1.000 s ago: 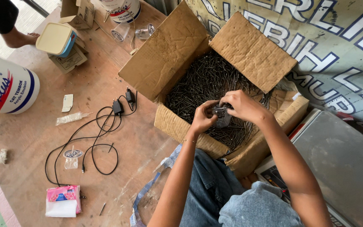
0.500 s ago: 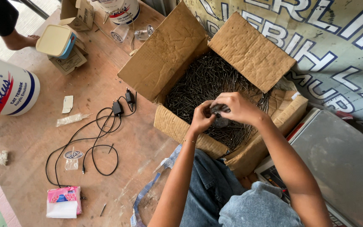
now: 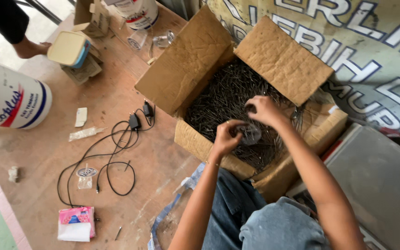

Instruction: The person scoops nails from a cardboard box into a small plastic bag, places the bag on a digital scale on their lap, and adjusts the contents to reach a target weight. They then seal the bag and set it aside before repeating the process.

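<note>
left hand closed on a clear bag | right hand curled, grip unclear | cardboard box filled with nails

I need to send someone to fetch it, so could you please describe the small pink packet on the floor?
Start from the open cardboard box of dark nails. Follow the black cable down the brown floor to its loop. The pink packet lies just below, the only pink and white thing there.

Bare arms, denim legs beside the cardboard box

The person is wearing faded blue jeans, showing just below the box; both forearms are showing bare, and the left hand and right hand are wearing no gloves.
</note>
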